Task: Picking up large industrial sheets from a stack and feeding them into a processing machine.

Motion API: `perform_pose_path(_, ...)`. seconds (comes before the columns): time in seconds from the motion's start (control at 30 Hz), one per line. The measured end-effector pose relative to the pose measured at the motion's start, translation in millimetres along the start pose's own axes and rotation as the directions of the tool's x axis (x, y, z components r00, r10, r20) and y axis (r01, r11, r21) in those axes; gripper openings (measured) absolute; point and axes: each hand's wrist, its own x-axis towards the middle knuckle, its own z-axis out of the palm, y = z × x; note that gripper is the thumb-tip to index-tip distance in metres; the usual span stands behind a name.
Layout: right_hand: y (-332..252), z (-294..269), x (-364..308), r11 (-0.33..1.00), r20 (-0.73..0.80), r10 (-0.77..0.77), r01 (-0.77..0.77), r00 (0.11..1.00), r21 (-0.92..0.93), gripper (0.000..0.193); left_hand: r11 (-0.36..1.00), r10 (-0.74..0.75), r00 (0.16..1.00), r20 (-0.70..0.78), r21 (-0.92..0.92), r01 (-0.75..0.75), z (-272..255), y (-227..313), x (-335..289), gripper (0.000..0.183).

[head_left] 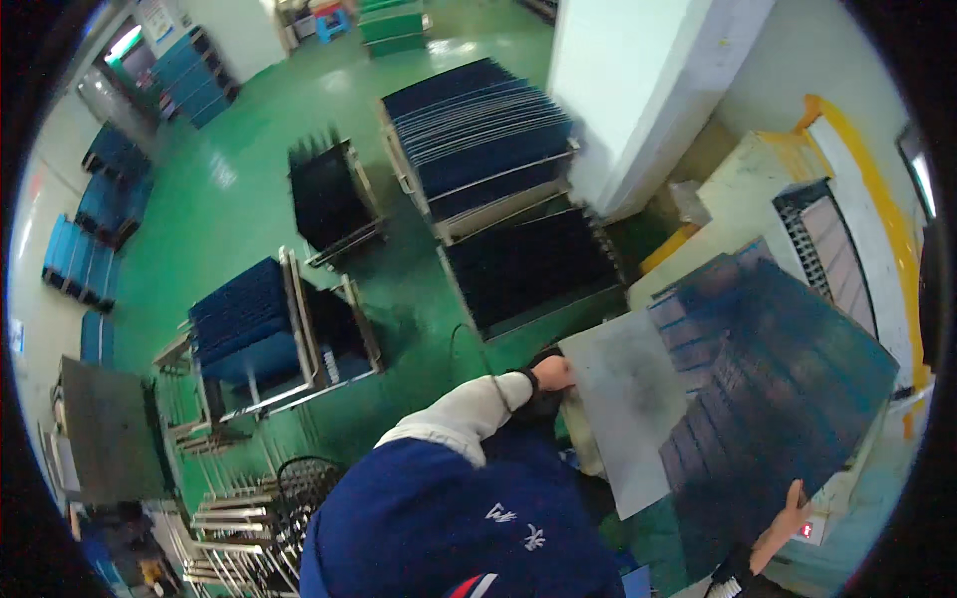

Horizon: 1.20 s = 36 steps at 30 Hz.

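My left hand point(553, 372), below a light sleeve and dark wristband, is closed at the left edge of a pale grey sheet point(630, 404). That edge seems to be in its fingers, though the fingertips are partly hidden. My right hand point(786, 526) grips the near right edge of a large dark blue panel point(788, 389), thumb on top and the other fingers mostly out of sight beneath. The panel is thin and rectangular, with faint stripes, and looks like a circuit board panel. Beside it, the grey sheet meets more dark striped panels point(688, 334).
A pale machine or bench point(763, 169) with a slotted black rack point(807, 234) stands on the right. Ahead are racks of dark panels point(478, 135), point(528, 264), with another rack point(249, 329) to the left. A white pillar point(638, 100) rises beyond. Metal frames point(234, 528) stand lower left.
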Motion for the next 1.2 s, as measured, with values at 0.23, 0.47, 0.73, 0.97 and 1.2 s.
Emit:
perform_pose_path(0.23, -17, -18, -69, 0.78, -0.084, 0.304, -0.198, 0.949, 0.594, 0.043, 1.0, -0.026, 0.975, 0.221, 0.006, 0.025, -33, 59, -9, 0.037)
perform_pose_path(0.47, 13, 18, -90, 0.474, 0.243, 0.189, -0.305, 0.951, 0.826, 0.034, 0.992, -0.104, 0.97, 0.222, 0.089, 0.087, -16, 40, 1, 0.037)
perform_pose_path(0.73, -6, 71, -110, 0.072, 0.346, 0.32, -0.387, 0.882, 0.919, 0.014, 0.97, -0.236, 0.927, 0.292, 0.122, 0.208, -15, 41, 5, 0.037)
perform_pose_path(0.97, 0, 95, -65, 0.013, 0.367, 0.267, -0.384, 0.891, 0.923, 0.011, 0.974, -0.212, 0.942, 0.262, 0.135, 0.181, -10, 22, 10, 0.037)
perform_pose_path(1.2, -27, 106, -23, 0.1, 0.458, 0.216, -0.486, 0.862, 0.868, 0.011, 0.968, -0.245, 0.934, 0.26, 0.113, 0.222, -3, 7, 14, 0.035)
